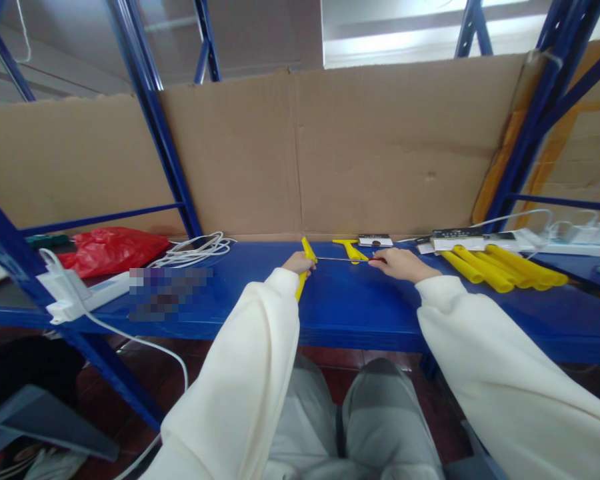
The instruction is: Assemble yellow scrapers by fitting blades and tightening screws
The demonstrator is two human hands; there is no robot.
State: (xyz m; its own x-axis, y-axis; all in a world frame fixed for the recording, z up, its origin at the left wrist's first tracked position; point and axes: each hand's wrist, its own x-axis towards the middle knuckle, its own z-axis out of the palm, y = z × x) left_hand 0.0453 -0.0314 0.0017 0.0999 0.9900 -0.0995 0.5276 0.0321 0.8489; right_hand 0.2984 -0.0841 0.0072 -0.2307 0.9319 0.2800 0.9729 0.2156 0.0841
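R fingers (pixel 387 257) w/ 1 scrdrvr (pixel 344 259)

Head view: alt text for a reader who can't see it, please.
The left hand holds a yellow part; the right hand holds a thin tool with its tip at that part, above a blue shelf. Yellow tubes lie at right, a red bag at left.

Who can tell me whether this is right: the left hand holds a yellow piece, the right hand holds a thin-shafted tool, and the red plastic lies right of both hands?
Not quite: in the head view, the red plastic lies left of both the left hand, which does hold a yellow piece, and the right hand, which holds a thin-shafted tool.
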